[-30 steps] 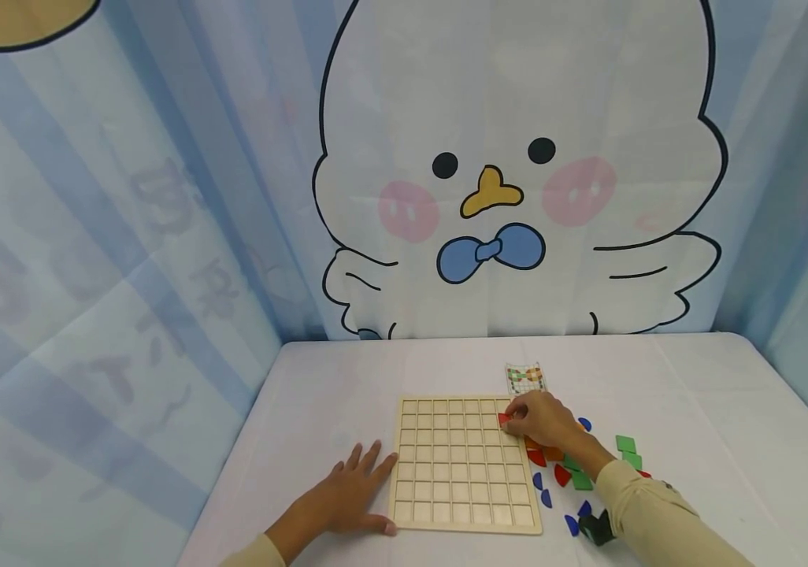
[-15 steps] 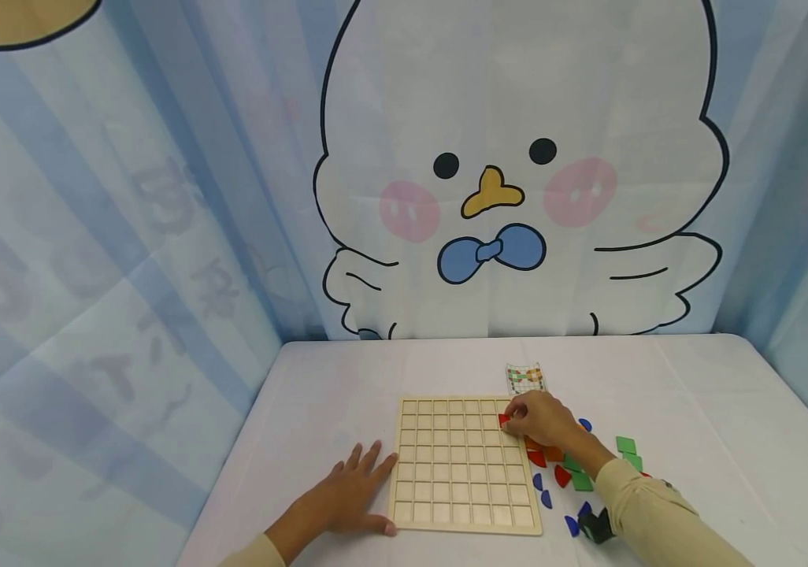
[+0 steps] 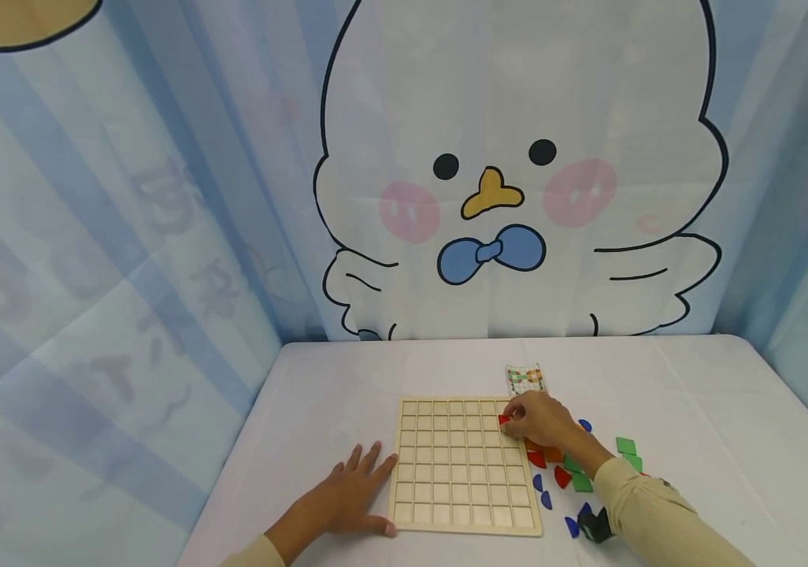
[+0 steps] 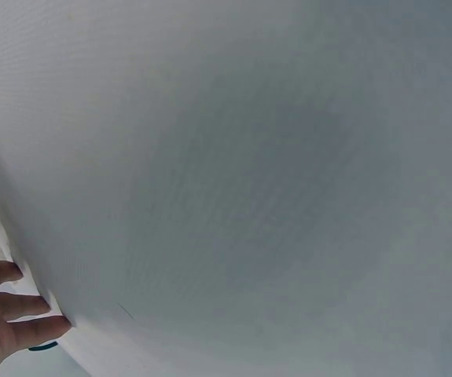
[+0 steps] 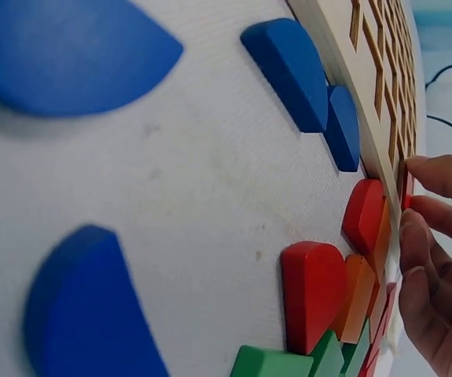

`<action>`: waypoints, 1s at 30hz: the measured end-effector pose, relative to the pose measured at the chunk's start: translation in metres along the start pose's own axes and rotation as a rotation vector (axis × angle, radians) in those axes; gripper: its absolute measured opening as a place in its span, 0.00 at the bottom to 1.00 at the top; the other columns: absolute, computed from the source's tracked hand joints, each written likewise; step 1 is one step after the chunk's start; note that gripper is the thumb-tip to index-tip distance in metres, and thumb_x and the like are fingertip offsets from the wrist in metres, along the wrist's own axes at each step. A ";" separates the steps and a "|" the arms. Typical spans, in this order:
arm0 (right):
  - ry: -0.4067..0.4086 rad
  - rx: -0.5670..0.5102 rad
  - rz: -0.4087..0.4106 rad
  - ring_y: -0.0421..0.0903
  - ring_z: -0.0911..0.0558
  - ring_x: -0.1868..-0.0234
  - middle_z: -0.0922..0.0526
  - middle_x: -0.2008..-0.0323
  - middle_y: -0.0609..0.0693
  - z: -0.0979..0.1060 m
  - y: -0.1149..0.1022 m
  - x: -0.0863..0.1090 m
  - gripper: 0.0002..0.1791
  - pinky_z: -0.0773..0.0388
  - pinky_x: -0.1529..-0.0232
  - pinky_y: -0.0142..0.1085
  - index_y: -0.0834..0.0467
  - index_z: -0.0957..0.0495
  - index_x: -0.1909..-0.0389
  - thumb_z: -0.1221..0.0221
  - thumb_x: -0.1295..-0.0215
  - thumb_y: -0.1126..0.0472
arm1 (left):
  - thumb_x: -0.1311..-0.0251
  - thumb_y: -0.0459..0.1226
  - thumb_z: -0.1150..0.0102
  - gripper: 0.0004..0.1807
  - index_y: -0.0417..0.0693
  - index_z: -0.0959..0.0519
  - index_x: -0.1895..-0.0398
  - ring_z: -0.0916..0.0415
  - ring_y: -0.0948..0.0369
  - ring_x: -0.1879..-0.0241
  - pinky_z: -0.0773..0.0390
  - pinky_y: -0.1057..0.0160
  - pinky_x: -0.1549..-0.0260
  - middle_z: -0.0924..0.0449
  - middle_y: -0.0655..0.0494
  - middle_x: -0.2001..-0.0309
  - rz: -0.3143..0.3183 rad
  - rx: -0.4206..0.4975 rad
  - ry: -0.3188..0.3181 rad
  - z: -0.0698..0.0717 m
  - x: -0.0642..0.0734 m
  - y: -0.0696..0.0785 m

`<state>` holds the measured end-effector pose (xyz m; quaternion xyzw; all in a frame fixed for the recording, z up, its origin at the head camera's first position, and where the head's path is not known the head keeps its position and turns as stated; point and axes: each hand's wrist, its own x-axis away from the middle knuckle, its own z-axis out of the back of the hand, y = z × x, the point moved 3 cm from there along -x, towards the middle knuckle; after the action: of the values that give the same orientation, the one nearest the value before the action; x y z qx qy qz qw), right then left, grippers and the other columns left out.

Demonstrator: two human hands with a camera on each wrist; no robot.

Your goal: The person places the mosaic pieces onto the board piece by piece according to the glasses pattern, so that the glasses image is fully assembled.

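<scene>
A square wooden grid board (image 3: 450, 473) with rows of shallow cells lies on the table. At its upper right corner my right hand (image 3: 544, 417) pinches a small red block (image 3: 503, 420) between thumb and fingers, right at a cell. In the right wrist view, the fingertips (image 5: 418, 203) hold this red block (image 5: 407, 187) at the board's edge. My left hand (image 3: 349, 496) lies spread on the table, its thumb and index finger at the board's left edge. The left wrist view catches only part of that hand (image 4: 5, 310) at the lower left.
Right of the board lie blue rounded blocks (image 5: 288, 75), red quarter-round blocks (image 5: 314, 294), orange blocks (image 5: 354, 294) and green squares (image 3: 625, 446). A small pattern card (image 3: 525, 378) sits behind the board. A dark object (image 3: 595, 526) lies by the right sleeve.
</scene>
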<state>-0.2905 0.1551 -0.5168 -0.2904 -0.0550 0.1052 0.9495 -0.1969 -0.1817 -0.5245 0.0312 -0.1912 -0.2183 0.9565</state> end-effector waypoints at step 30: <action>-0.038 -0.081 0.102 0.41 0.26 0.68 0.20 0.68 0.43 0.003 0.010 0.002 0.13 0.26 0.67 0.34 0.56 0.15 0.56 0.29 0.40 0.56 | 0.53 0.76 0.45 0.59 0.60 0.46 0.20 0.48 0.34 0.24 0.33 0.33 0.37 0.50 0.42 0.20 -0.006 -0.020 0.009 0.000 0.001 0.001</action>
<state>-0.2911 0.1655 -0.5196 -0.3288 -0.0622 0.1567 0.9292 -0.1960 -0.1814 -0.5240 0.0230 -0.1846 -0.2227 0.9570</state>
